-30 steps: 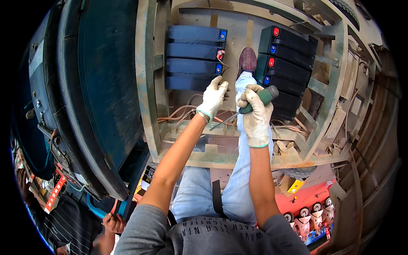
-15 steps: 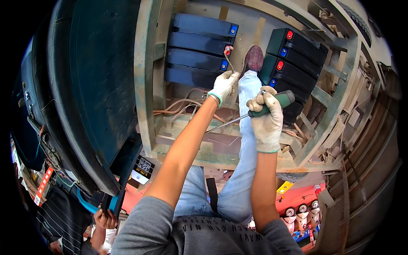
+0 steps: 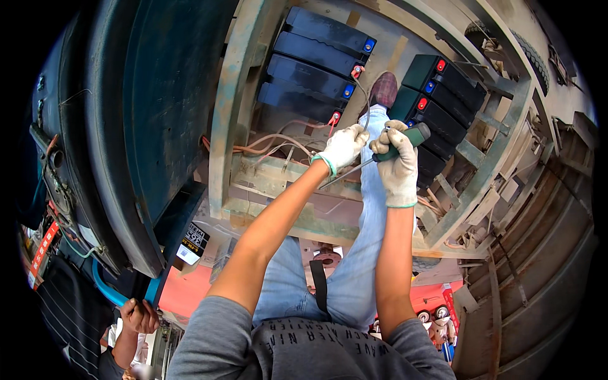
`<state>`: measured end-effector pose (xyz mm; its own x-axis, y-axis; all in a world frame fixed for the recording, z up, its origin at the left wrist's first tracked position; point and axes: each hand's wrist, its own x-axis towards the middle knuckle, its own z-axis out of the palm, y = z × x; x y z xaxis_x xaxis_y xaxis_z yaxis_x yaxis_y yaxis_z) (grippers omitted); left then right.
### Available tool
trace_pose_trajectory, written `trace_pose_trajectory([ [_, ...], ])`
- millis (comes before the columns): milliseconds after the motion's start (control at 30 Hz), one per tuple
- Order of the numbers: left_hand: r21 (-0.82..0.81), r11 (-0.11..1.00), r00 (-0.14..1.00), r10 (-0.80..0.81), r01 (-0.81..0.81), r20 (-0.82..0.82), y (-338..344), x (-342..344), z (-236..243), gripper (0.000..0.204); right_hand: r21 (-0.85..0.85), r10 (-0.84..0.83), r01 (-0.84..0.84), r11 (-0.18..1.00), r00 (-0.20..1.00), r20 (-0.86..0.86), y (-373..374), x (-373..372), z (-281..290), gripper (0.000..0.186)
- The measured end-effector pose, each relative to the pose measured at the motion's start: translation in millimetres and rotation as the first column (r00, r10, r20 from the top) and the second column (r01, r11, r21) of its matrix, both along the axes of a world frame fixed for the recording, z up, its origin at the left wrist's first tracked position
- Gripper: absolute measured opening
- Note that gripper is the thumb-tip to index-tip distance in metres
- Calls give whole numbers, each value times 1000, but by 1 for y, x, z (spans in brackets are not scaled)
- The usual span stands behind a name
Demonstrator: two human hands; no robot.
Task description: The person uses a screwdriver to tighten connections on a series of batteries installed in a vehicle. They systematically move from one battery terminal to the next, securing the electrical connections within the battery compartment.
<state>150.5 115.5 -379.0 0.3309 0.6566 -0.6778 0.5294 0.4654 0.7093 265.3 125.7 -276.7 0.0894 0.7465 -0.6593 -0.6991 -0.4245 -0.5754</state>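
Both my hands wear white knit gloves. My right hand (image 3: 397, 161) grips the green handle of a screwdriver (image 3: 405, 140), whose metal shaft runs down-left under my left hand. My left hand (image 3: 342, 147) pinches a thin grey cable (image 3: 364, 95) that runs up to a red terminal on the left stack of dark batteries (image 3: 316, 60). A second stack of batteries (image 3: 440, 95) with red and blue caps sits to the right of my hands. My leg in jeans and a maroon shoe (image 3: 384, 90) stands between the two stacks.
A bundle of pale wires (image 3: 272, 142) lies below the left batteries inside the worn greenish metal frame (image 3: 221, 126). A large dark panel (image 3: 152, 107) rises at left. Another person's hand (image 3: 136, 315) holds a blue tube at lower left. A rusty metal frame (image 3: 525, 240) fills the right.
The view has shifted so the battery bay sits higher and further right. My left hand has closed on the grey cable; my right hand still holds the screwdriver beside it.
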Motion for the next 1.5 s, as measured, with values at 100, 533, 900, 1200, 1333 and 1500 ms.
trace_pose_trajectory([
  [100, -234, 962, 958, 192, -140, 214, -10, -19, 4, 36, -44, 7, -5, 999, 999, 50, -2, 3, -3, 23],
  [533, -808, 590, 748, 544, -17, 381, 29, -117, -2, 36, -324, 113, -75, 943, 989, 99, -24, -33, -39, 14],
  [900, -222, 670, 647, 742, -709, 175, 6, -86, -5, 18, -269, 132, -106, 957, 988, 81, -23, -46, -48, 17],
  [1200, -70, 560, 511, 795, -826, 325, -9, -57, -7, 27, -212, 423, -369, 905, 833, 357, 14, -56, -60, 18],
  [1333, 77, 650, 648, 726, -756, 230, -10, -57, -5, 26, -179, 464, -439, 880, 723, 512, 23, -65, -65, 17],
  [1500, 232, 667, 706, 673, -708, 222, -6, -55, 9, 24, -188, 483, -462, 867, 685, 546, 29, -66, -64, 17],
])
